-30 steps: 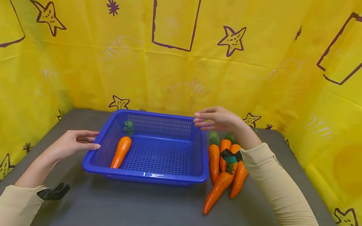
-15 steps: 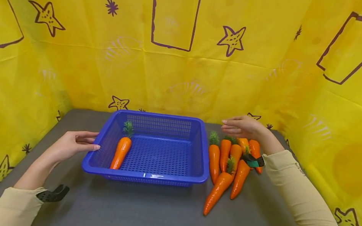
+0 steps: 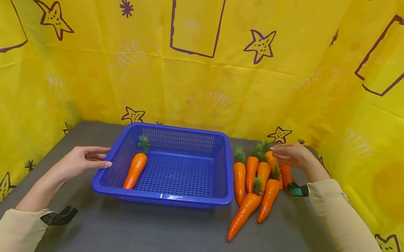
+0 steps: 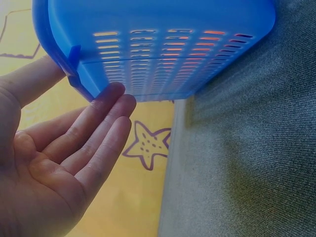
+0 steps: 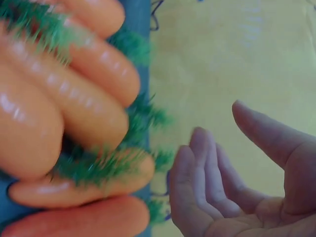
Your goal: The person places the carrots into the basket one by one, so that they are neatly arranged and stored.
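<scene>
My left hand [image 3: 78,162] holds the left rim of a blue plastic basket [image 3: 191,200]. In the left wrist view, the thumb reaches over the rim while the fingers [image 4: 106,118] lie against the slotted outer wall. One orange carrot [image 3: 135,170] with a green tuft lies inside at the basket's left. Over the back right of a carrot pile hovers my right hand [image 3: 298,154], its fingers relaxed and nothing in its grasp. The right wrist view shows its thumb spread from the fingers, beside the carrots' green tops [image 5: 148,113]. The hand partly covers the rearmost carrots [image 3: 285,176].
Several carrots [image 3: 244,218] lie piled along the basket's right side, one pointing toward the front. Everything stands on a dark grey table [image 3: 170,242]. Yellow cloth walls [image 3: 220,103] with starfish drawings enclose the back and sides.
My right hand has moved right, from above the basket's back right corner to above the carrot pile, uncovering more carrots. The left hand and basket stay nearly in place.
</scene>
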`<state>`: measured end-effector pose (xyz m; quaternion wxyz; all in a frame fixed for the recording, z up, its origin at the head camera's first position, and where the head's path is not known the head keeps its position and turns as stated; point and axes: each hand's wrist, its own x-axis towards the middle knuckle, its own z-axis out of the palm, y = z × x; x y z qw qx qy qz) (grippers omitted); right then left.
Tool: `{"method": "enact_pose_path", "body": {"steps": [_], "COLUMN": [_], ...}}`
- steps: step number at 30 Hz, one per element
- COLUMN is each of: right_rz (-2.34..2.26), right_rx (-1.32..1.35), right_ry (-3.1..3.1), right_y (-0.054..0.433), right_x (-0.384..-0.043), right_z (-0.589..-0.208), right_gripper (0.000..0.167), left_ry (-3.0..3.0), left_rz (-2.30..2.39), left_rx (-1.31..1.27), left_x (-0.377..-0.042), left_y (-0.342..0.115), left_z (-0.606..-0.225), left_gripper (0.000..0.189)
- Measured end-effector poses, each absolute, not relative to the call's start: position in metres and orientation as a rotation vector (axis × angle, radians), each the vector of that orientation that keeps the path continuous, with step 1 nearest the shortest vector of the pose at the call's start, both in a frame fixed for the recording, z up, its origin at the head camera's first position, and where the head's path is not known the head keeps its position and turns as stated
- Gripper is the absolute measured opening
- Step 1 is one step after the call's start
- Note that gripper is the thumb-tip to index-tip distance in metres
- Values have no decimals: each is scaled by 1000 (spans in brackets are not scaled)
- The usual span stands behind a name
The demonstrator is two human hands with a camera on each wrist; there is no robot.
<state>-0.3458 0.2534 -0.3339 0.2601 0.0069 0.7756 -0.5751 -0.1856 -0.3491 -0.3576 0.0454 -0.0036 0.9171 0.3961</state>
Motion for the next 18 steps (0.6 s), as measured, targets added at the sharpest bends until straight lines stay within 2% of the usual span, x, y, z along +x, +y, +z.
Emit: {"method": "enact_pose_path", "body": {"steps": [13,18], "right_rz": [-1688,-1740], "right_rx": [231,319], "right_ry": [2018,1985], "right_y": [296,302], "right_x": [-351,-353], "right_z": [-371,-382], "right_gripper": [61,64], "left_ry": [2812,2811], "left_rz": [1226,1229], "left_rx": [-5,-8], "left_x": [-185,-185], "left_y": [-350,-350], "left_z": [-361,-360], "left_gripper": [74,74]}}
